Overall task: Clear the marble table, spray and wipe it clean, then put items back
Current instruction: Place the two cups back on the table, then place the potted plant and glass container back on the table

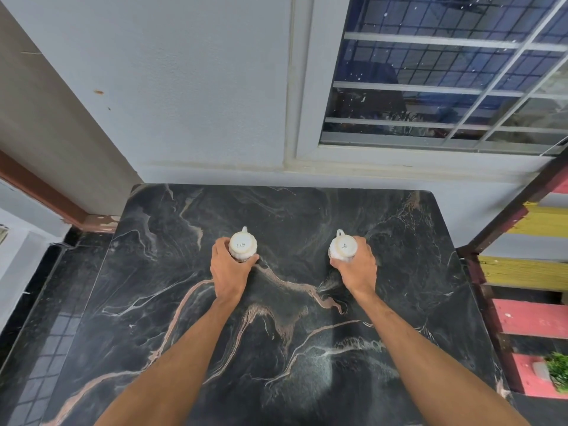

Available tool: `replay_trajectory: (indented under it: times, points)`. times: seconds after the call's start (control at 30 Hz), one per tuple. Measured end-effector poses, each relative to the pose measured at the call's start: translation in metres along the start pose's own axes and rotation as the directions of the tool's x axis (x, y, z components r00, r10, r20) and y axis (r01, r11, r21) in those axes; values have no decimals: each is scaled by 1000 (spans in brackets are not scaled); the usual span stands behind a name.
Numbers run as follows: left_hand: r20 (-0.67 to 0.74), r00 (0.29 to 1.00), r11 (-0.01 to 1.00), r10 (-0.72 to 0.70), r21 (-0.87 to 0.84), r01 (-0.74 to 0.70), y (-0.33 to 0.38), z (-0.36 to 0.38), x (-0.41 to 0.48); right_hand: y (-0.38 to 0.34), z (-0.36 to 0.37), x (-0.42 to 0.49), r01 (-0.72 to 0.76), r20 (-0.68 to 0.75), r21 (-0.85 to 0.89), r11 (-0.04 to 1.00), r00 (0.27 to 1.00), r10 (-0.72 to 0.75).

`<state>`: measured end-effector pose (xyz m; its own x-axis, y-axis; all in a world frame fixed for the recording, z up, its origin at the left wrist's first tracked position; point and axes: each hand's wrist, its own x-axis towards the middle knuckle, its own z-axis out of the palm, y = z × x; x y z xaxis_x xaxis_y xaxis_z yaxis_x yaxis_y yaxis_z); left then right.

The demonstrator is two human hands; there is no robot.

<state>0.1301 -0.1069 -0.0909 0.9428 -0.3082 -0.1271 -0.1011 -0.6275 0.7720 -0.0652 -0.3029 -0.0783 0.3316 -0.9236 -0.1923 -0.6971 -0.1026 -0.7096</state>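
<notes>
Two white cups stand upside down on the black marble table, bases up and handles pointing to the far wall. My left hand wraps around the left cup, whose base bears printed letters. My right hand grips the right cup from its right and near side. Both cups sit near the table's middle, roughly a cup's few widths apart. Whether they touch the marble or hover just above it I cannot tell.
A grey wall and a barred window rise behind the table. A painted red and yellow wooden rack stands at the right, with a small green plant. Dark tiled floor lies to the left.
</notes>
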Motion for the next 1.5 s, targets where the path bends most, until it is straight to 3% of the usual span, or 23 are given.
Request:
replay_trajectory:
  times: [0.47,0.73,0.9,1.17,1.33,1.43,1.5]
  points:
    - [168,985,999,49,-13,-47,13,-37,-42,16,-56,-34,-32,222,124,992,975,4]
    - [60,948,950,312,-58,-308,66,-13,-149,90,-151,-97,-12,67,186,982,998,-1]
    - [259,842,881,473,-148,-450,114,59,-236,160,-217,-122,-74,-53,205,976,995,86]
    - [615,551,795,563,-222,-564,213,243,-390,322,-350,-121,-254,-259,279,926,909,327]
    - [857,368,837,362,-125,-533,243,387,-480,449,-406,-92,-443,-248,256,859,829,501]
    - [915,350,882,199,-12,-472,237,462,-505,510,-419,-68,-511,-203,207,834,812,548]
    - [917,385,909,101,72,-410,221,514,-512,555,-421,-46,-559,-162,175,810,796,584]
